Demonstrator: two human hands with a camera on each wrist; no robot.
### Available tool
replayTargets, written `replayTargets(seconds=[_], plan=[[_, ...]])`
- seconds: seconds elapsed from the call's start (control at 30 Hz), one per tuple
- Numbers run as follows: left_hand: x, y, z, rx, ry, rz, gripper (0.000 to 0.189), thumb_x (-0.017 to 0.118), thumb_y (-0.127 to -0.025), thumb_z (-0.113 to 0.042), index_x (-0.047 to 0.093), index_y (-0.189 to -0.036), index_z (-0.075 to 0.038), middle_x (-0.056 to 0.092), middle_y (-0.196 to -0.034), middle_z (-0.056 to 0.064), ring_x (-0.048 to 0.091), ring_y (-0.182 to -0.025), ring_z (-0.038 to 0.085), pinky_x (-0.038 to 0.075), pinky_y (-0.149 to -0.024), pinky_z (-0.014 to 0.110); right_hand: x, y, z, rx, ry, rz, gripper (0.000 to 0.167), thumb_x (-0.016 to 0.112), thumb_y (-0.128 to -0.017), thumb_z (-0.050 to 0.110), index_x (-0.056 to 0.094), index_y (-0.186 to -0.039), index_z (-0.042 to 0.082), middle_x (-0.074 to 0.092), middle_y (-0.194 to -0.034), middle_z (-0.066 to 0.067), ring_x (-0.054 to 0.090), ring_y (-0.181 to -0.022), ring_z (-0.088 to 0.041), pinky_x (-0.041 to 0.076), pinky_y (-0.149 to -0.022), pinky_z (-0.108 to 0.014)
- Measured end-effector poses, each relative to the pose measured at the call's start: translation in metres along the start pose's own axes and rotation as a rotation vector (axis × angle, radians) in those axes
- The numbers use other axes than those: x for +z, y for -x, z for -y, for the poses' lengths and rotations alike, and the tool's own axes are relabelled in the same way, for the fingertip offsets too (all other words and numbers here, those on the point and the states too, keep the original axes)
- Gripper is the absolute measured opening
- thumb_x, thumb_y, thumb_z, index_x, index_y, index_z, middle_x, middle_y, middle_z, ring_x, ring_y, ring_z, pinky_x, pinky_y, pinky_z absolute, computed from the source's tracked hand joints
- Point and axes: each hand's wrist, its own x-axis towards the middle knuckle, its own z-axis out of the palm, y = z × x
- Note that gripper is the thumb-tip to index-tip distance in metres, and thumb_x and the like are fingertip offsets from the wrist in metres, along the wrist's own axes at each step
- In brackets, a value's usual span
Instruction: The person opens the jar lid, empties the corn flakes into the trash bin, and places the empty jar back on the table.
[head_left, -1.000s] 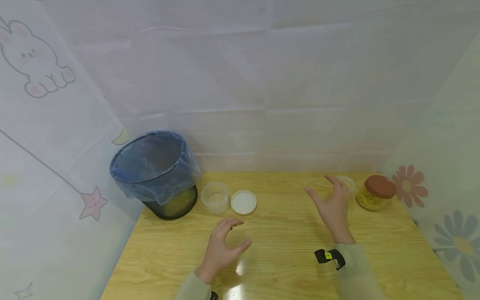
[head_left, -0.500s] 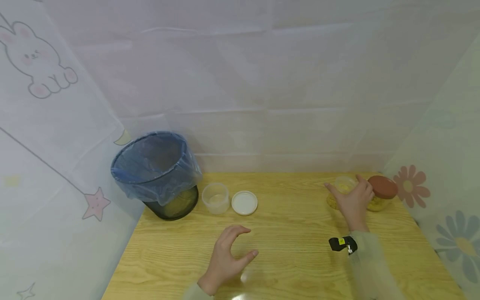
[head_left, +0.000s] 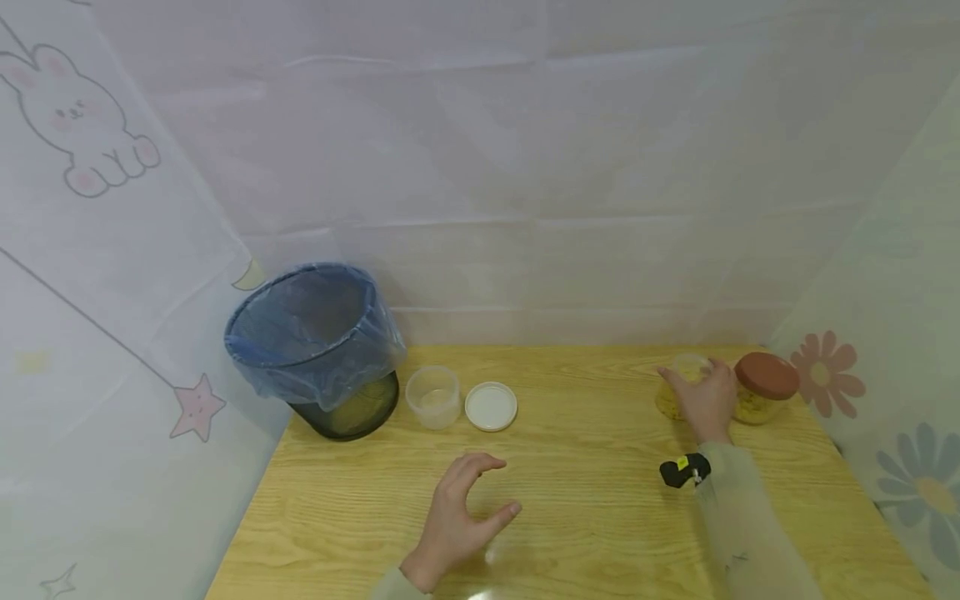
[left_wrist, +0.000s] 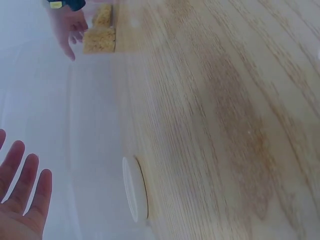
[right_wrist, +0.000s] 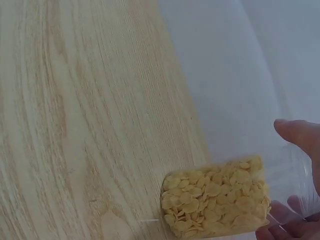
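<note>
My right hand [head_left: 708, 402] is at the upper part of a clear jar [head_left: 670, 402], thumb on one side and fingers on the other. Yellow flakes [right_wrist: 215, 197] fill the lower part of this jar, and its upper wall is see-through. Fingers [right_wrist: 285, 227] show right at the jar's far side in the right wrist view, with the thumb opposite. My left hand [head_left: 453, 521] hovers over the table front, fingers spread in a loose curve, holding nothing. A white round lid [head_left: 491, 407] and a clear plastic tub [head_left: 433, 397] lie beyond it.
Right beside my right hand stands a jar with a reddish-brown lid [head_left: 767, 376], also holding yellow flakes. A dark bin with a blue bag [head_left: 322, 367] stands at the back left. Printed sheets rise behind the wooden table [head_left: 570, 500] and at both sides.
My right hand has moved right to the jar of flakes, and its thumb and fingers have drawn closer around it. My left hand has shifted slightly right and toward the front, still curved.
</note>
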Motion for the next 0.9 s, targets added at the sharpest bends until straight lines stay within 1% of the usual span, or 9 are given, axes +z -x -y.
replayTargets(seconds=[0.13, 0.23, 0.27, 0.33, 0.47, 0.53, 0.63, 0.77, 0.9], plan=[[0.001, 0.0, 0.0, 0.0, 0.002, -0.004, 0.05, 0.085, -0.085, -0.03, 0.064, -0.129, -0.018, 0.065, -0.123, -0.003, 0.061, -0.112, 0.017, 0.055, -0.085, 0.037, -0.001, 0.001, 0.001, 0.004, -0.036, -0.001, 0.095, 0.076, -0.089, 0.048, 0.032, -0.153, -0.006, 0.044, -0.144, -0.031, 0.046, -0.127, -0.048, 0.04, -0.1, -0.064], [0.002, -0.001, 0.001, -0.009, 0.006, -0.003, 0.05, 0.084, -0.086, -0.032, 0.063, -0.129, -0.018, 0.065, -0.123, -0.002, 0.06, -0.111, 0.017, 0.056, -0.084, 0.041, -0.001, 0.004, 0.004, -0.007, -0.047, 0.002, 0.094, 0.079, -0.087, 0.048, 0.037, -0.152, -0.005, 0.048, -0.142, -0.03, 0.048, -0.127, -0.047, 0.042, -0.099, -0.063], [0.002, -0.001, 0.001, -0.014, 0.008, 0.0, 0.05, 0.084, -0.086, -0.032, 0.063, -0.129, -0.018, 0.065, -0.123, -0.002, 0.06, -0.112, 0.017, 0.056, -0.084, 0.042, -0.001, 0.005, 0.005, -0.015, -0.045, 0.005, 0.093, 0.079, -0.087, 0.048, 0.038, -0.152, -0.005, 0.05, -0.141, -0.03, 0.049, -0.126, -0.046, 0.043, -0.099, -0.063], [0.002, -0.002, 0.001, -0.026, 0.007, 0.004, 0.05, 0.084, -0.086, -0.033, 0.063, -0.13, -0.018, 0.065, -0.123, -0.001, 0.06, -0.112, 0.017, 0.056, -0.085, 0.042, 0.001, 0.007, 0.009, -0.03, -0.039, 0.019, 0.093, 0.08, -0.086, 0.048, 0.039, -0.151, -0.004, 0.052, -0.14, -0.03, 0.051, -0.125, -0.047, 0.043, -0.098, -0.063], [0.002, -0.003, 0.001, -0.048, 0.01, 0.009, 0.052, 0.085, -0.084, -0.029, 0.062, -0.13, -0.019, 0.065, -0.124, -0.001, 0.061, -0.111, 0.019, 0.055, -0.087, 0.038, 0.005, 0.011, 0.018, -0.07, -0.042, 0.052, 0.094, 0.081, -0.085, 0.048, 0.04, -0.152, -0.004, 0.053, -0.141, -0.029, 0.052, -0.125, -0.046, 0.045, -0.098, -0.063], [0.003, -0.004, 0.001, -0.058, 0.014, 0.008, 0.054, 0.086, -0.084, -0.027, 0.062, -0.131, -0.019, 0.064, -0.125, -0.002, 0.061, -0.111, 0.02, 0.055, -0.087, 0.039, 0.006, 0.012, 0.025, -0.088, -0.048, 0.062, 0.095, 0.082, -0.084, 0.048, 0.04, -0.151, -0.005, 0.053, -0.141, -0.029, 0.053, -0.125, -0.046, 0.045, -0.098, -0.062], [0.004, -0.004, 0.001, -0.076, 0.021, 0.01, 0.056, 0.086, -0.084, -0.027, 0.061, -0.133, -0.02, 0.063, -0.126, -0.006, 0.061, -0.112, 0.02, 0.055, -0.089, 0.041, 0.008, 0.014, 0.035, -0.102, -0.11, 0.091, 0.099, 0.083, -0.084, 0.047, 0.034, -0.155, -0.001, 0.047, -0.147, -0.027, 0.05, -0.13, -0.045, 0.044, -0.101, -0.062], [0.004, -0.006, 0.001, -0.098, 0.034, 0.017, 0.058, 0.087, -0.083, -0.023, 0.059, -0.134, -0.02, 0.062, -0.128, -0.009, 0.061, -0.113, 0.022, 0.054, -0.091, 0.039, 0.008, 0.019, 0.051, -0.099, -0.17, 0.116, 0.102, 0.085, -0.082, 0.047, 0.03, -0.155, 0.002, 0.038, -0.153, -0.023, 0.041, -0.138, -0.043, 0.039, -0.104, -0.063], [0.004, -0.007, -0.001, -0.119, 0.044, 0.027, 0.057, 0.086, -0.084, -0.023, 0.059, -0.134, -0.019, 0.061, -0.129, -0.008, 0.06, -0.114, 0.02, 0.053, -0.092, 0.041, 0.007, 0.024, 0.066, -0.118, -0.155, 0.114, 0.098, 0.085, -0.079, 0.05, 0.038, -0.149, 0.0, 0.042, -0.149, -0.022, 0.04, -0.135, -0.044, 0.039, -0.103, -0.064]])
